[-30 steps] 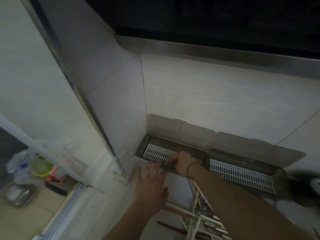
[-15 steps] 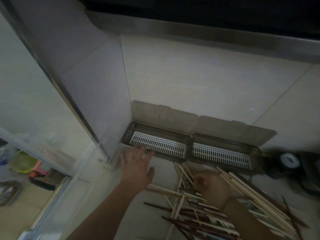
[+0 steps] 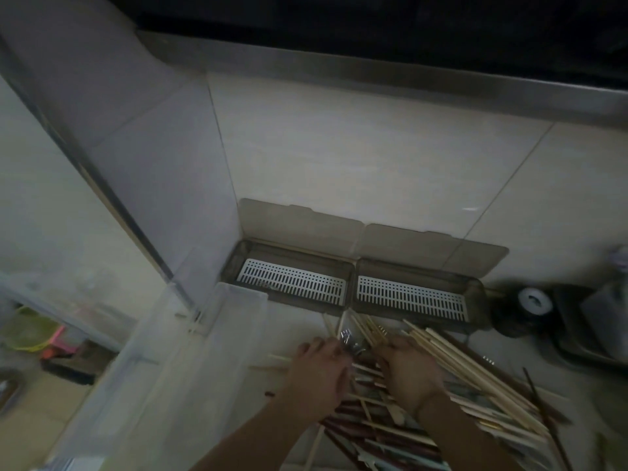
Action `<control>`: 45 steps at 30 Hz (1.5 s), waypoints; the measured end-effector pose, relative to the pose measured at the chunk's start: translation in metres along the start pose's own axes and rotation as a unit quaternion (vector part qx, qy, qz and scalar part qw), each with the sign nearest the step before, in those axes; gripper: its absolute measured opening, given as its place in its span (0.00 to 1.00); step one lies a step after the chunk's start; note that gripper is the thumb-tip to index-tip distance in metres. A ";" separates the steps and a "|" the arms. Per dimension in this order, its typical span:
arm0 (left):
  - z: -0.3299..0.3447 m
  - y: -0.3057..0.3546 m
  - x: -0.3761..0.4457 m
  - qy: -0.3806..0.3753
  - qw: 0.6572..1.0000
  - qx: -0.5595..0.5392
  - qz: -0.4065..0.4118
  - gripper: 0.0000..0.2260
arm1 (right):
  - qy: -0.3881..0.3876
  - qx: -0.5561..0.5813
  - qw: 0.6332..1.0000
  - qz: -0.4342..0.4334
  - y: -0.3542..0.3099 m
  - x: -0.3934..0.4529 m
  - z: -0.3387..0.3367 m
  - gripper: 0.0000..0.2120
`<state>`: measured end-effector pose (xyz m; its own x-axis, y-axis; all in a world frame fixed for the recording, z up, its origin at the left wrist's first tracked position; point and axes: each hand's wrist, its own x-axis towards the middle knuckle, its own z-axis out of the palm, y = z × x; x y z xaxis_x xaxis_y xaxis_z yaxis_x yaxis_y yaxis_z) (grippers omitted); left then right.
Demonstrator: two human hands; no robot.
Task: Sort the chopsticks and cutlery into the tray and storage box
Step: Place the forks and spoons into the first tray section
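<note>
Your hands — left hand (image 3: 319, 372) and right hand (image 3: 407, 375) — rest on the chopsticks (image 3: 452, 396) heaped on the bench before the open storage box (image 3: 292, 283) (grip unclear); they look light, stiff, slippery — take several mid-length.

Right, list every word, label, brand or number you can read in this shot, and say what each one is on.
None can be read.
The two brown storage boxes with white slotted trays show no print.
The pile of wooden chopsticks shows none.
The round dark object with a white centre at right is too blurred to tell.
The coloured items on the floor at left are too blurred to tell.
</note>
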<state>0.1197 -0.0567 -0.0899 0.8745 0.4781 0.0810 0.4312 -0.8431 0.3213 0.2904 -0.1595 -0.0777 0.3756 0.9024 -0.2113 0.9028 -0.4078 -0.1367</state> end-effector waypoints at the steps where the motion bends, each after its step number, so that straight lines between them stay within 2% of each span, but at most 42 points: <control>1: 0.001 -0.001 -0.002 -0.011 1.000 0.002 -0.007 0.12 | -0.017 0.012 0.999 -0.028 -0.003 0.006 -0.002 0.14; 4: 0.001 -0.004 -0.010 -0.027 0.999 0.013 -0.011 0.13 | -0.030 0.000 0.996 -0.080 -0.013 0.024 -0.008 0.13; 7: 0.005 -0.009 -0.023 -0.016 0.999 0.007 -0.027 0.15 | -0.063 -0.071 0.990 -0.104 -0.020 0.038 -0.009 0.13; 9: 0.010 -0.012 -0.032 0.011 0.999 -0.001 -0.035 0.13 | -0.070 -0.109 0.986 -0.105 -0.022 0.046 -0.010 0.13; 12: 0.016 -0.015 -0.042 0.052 0.998 -0.014 -0.034 0.09 | -0.060 -0.106 0.990 -0.074 -0.027 0.053 -0.010 0.14; 15: 0.019 -0.014 -0.047 0.079 0.996 -0.025 -0.032 0.09 | -0.043 -0.016 0.999 0.011 -0.031 0.058 -0.008 0.19; 19: 0.023 -0.015 -0.046 0.098 0.994 -0.029 -0.032 0.11 | -0.042 0.099 0.990 0.090 -0.038 0.059 -0.005 0.11; 22: 0.023 -0.016 -0.046 0.111 0.993 -0.031 -0.024 0.12 | -0.027 0.186 0.976 0.109 -0.037 0.056 -0.005 0.06; 23: 0.022 -0.017 -0.045 0.110 0.993 -0.034 -0.021 0.13 | -0.014 0.227 0.968 0.110 -0.033 0.056 -0.004 0.05; 26: 0.023 -0.021 -0.047 0.091 0.995 -0.038 -0.017 0.13 | 0.071 0.298 0.945 0.111 -0.014 0.054 0.004 0.14; 28: 0.024 -0.022 -0.048 0.076 0.996 -0.036 -0.012 0.14 | 0.132 0.351 0.921 0.108 -0.008 0.047 0.000 0.17; 31: 0.022 -0.020 -0.047 0.077 0.996 -0.040 -0.015 0.17 | 0.225 0.488 0.839 0.083 -0.005 0.032 -0.017 0.04; 34: 0.011 -0.012 -0.036 0.116 0.991 -0.044 -0.045 0.21 | 0.282 0.526 0.801 0.044 -0.010 0.026 -0.036 0.05; 36: -0.004 -0.002 -0.021 0.155 0.981 -0.081 -0.083 0.20 | 0.291 0.531 0.796 0.004 -0.019 0.025 -0.052 0.11; 38: -0.022 0.009 -0.001 0.180 0.969 -0.134 -0.107 0.18 | 0.294 0.539 0.789 -0.035 -0.034 0.024 -0.068 0.12; 42: -0.050 0.015 0.025 0.173 0.948 -0.256 -0.071 0.03 | 0.266 0.559 0.781 -0.082 -0.060 0.025 -0.084 0.15; 44: -0.055 0.010 0.030 0.164 0.915 -0.352 -0.111 0.08 | 0.242 0.570 0.783 -0.064 -0.067 0.027 -0.081 0.15; 45: -0.057 0.007 0.032 0.163 0.890 -0.400 -0.146 0.11 | 0.227 0.557 0.798 -0.051 -0.070 0.029 -0.077 0.12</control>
<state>0.1383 -0.0331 -0.0313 0.5845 0.8037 0.1117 0.2195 -0.2892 0.9318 0.2545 -0.0940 -0.0001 0.5764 0.7939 0.1936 0.2831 0.0283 -0.9587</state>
